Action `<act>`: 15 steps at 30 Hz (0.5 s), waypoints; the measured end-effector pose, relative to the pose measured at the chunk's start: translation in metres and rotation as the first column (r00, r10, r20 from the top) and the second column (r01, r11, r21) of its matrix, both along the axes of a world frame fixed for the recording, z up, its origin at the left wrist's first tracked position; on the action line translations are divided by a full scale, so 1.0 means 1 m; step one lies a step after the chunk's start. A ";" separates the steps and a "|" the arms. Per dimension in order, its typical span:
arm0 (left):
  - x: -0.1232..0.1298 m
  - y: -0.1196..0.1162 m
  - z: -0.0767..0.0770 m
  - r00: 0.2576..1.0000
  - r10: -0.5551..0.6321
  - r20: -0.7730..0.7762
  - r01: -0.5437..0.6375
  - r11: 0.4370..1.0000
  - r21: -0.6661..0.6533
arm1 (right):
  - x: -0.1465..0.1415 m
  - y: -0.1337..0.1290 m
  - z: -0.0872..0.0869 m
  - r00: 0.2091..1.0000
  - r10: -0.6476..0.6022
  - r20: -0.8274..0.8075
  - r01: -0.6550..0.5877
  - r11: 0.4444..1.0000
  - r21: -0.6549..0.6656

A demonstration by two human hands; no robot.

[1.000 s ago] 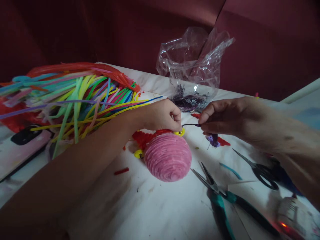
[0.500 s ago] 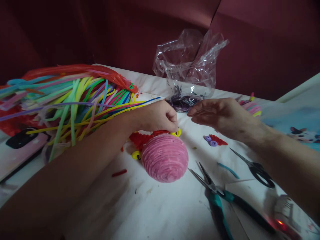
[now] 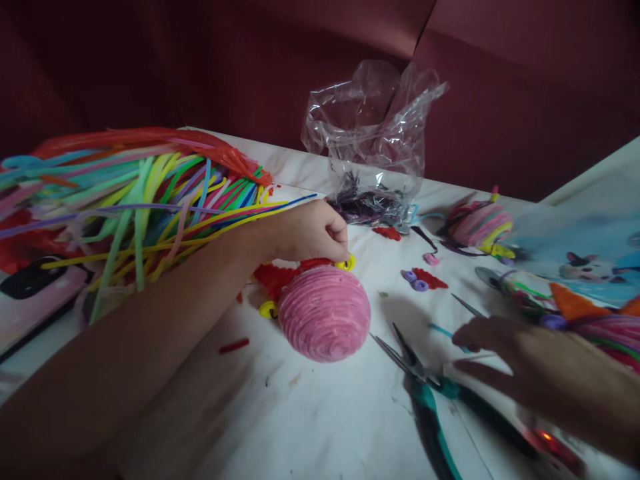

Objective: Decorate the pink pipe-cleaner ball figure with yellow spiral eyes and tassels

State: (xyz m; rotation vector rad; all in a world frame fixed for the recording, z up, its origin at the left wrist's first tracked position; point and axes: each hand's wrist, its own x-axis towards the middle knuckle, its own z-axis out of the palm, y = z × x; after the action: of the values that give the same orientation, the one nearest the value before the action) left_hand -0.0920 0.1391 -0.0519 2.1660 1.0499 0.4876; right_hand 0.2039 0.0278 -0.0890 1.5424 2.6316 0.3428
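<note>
A pink ribbed ball (image 3: 325, 313) with red fuzzy pieces (image 3: 273, 279) and yellow rings (image 3: 269, 309) lies at the middle of the table. My left hand (image 3: 320, 232) is closed at its far edge, beside a second yellow ring; what the fingers pinch is hidden. Over the right side, my right hand (image 3: 505, 353) has its fingers apart and nothing visible in them. It is above the scissors (image 3: 467, 305), whose handles it hides, and close to a short blue piece (image 3: 441, 330). Pliers with teal handles (image 3: 430, 407) lie open below it.
Colourful pipe cleaners (image 3: 145, 193) fill the left side by a phone (image 3: 45, 293). A clear plastic bag (image 3: 370, 147) stands at the back. Decorated pink balls (image 3: 480, 223) and a red piece with purple rings (image 3: 423, 280) lie on the right. A red light glows at lower right.
My right hand has moved from beyond the ball toward me and to the right, over the scissors. My left hand stays at the ball. The view has shifted slightly.
</note>
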 end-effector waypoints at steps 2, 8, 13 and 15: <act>0.000 0.000 0.000 1.000 0.003 -0.005 -0.003 1.000 0.004 | -0.001 -0.027 -0.018 0.992 0.106 0.063 -0.113 0.985 0.133; 0.000 -0.001 0.003 1.000 -0.001 -0.008 0.001 1.000 -0.003 | -0.023 -0.064 -0.050 0.964 0.201 0.172 -0.244 0.927 0.286; 0.000 -0.003 0.004 1.000 0.004 -0.020 -0.004 1.000 -0.006 | -0.016 -0.066 -0.060 0.979 0.183 0.088 -0.199 0.951 0.238; 0.001 -0.004 0.005 1.000 0.009 -0.019 -0.009 1.000 -0.007 | -0.007 -0.070 -0.065 0.992 0.127 -0.007 -0.123 0.977 0.176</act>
State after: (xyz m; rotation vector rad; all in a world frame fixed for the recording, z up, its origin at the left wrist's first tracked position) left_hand -0.0913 0.1352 -0.0469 2.1646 1.0705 0.4679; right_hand 0.1969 -0.0421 -0.1538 1.4334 2.7864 0.5874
